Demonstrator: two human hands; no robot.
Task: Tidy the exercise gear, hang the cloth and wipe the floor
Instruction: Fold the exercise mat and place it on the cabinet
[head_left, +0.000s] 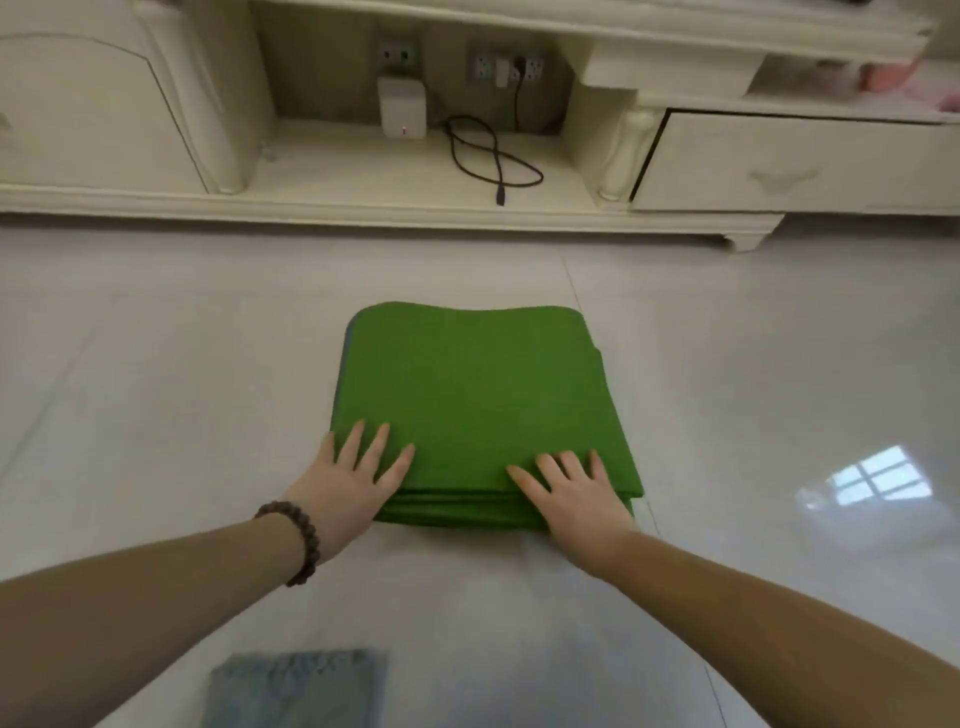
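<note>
Now green mat (478, 395) folded on floor (156, 389); our left hand (345, 480) and right hand (576, 499) flat, open, pressing near edge. Grey cloth (298, 686) unhung, wiping pending.

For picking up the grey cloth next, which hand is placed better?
Probably the left hand. The cloth lies on the floor on the left arm's side, while the right hand is further away. Both rest flat on the mat.

— Where does the head view look from?
— From above, forward and down at the tiled floor (156, 364), close over both forearms, facing a cream cabinet (779, 166) farther ahead.
</note>
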